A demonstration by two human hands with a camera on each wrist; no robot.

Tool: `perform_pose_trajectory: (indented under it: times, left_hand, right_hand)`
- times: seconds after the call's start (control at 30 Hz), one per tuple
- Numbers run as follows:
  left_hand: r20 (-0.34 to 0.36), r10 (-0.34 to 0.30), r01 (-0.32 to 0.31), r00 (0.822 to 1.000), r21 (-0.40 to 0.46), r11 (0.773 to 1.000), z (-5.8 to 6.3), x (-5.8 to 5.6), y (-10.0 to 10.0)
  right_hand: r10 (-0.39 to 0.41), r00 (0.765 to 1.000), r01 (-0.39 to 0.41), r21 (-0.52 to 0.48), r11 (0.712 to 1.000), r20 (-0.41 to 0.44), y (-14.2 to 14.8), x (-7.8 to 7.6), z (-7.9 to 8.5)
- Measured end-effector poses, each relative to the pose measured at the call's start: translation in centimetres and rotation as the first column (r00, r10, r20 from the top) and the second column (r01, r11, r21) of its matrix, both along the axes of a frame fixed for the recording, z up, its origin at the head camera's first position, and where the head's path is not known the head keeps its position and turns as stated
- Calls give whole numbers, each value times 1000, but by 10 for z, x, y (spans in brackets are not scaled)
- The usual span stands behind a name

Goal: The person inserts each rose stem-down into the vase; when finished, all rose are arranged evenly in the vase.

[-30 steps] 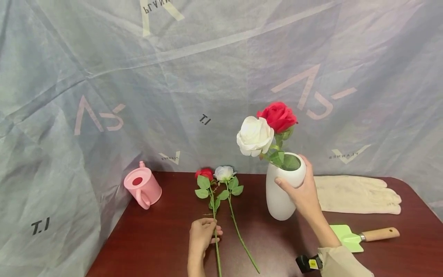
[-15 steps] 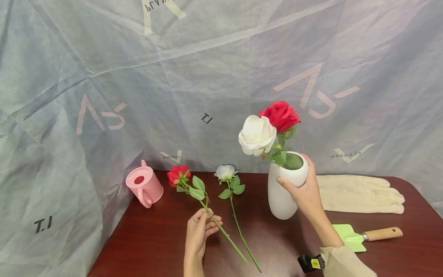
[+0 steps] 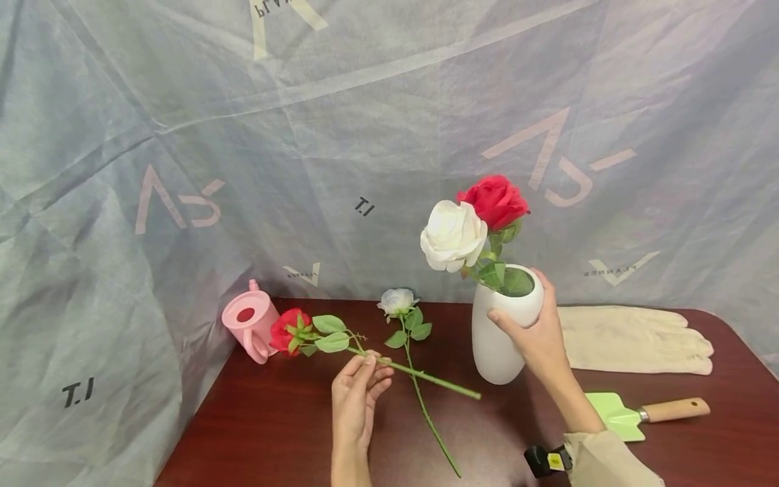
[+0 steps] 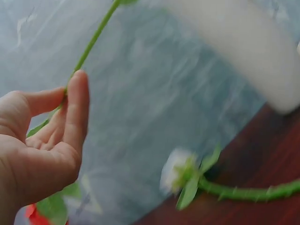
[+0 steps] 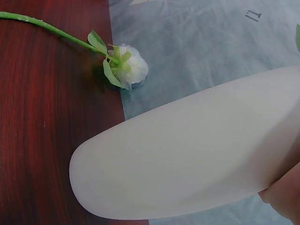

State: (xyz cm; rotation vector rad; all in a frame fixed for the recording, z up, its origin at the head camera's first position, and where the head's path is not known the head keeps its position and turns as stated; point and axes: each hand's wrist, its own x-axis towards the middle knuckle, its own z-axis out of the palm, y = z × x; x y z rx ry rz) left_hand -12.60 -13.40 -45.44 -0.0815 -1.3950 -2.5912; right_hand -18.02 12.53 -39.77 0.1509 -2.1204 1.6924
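Between thumb and fingertips my left hand (image 3: 356,399) pinches the green stem of a red rose (image 3: 291,331). Its bloom points left and its bare stem end reaches right, passing over the stem of a pale white rose (image 3: 398,302) that lies on the table. In the left wrist view the pinched stem (image 4: 96,35) slants upward from the fingertips. My right hand (image 3: 535,335) grips a white vase (image 3: 496,348) near its rim, thumb on the front. Inside the vase stand a large white rose (image 3: 453,235) and a large red rose (image 3: 494,201), leaning left.
A pink watering can (image 3: 268,325) stands at the back left of the dark red table (image 3: 274,419). Cream gloves (image 3: 633,338) lie at the right, behind a light green trowel (image 3: 615,416) with a wooden handle. A grey printed cloth (image 3: 389,135) hangs behind.
My left hand has lifted the red rose and turned it, so its bloom has swung left toward the watering can and its stem end right. The right hand keeps its hold on the vase.
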Motion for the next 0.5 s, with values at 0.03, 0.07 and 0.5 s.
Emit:
perform_pose_trajectory:
  times: [0.03,0.07,0.5]
  left_hand:
    - [-22,5,-5,1000,22,1000,3,1,4]
    - [-42,13,-11,999,40,999,7,2,9]
    - [-219,336,-335,916,42,941,40,17,40]
  right_hand:
    - [1,1000,-1,-1,1000,-4,2,-3,-5]
    - [-5,1000,5,1,1000,2,3,-5,-8]
    - [0,1000,0,-2,1000,12,7,-14,-19]
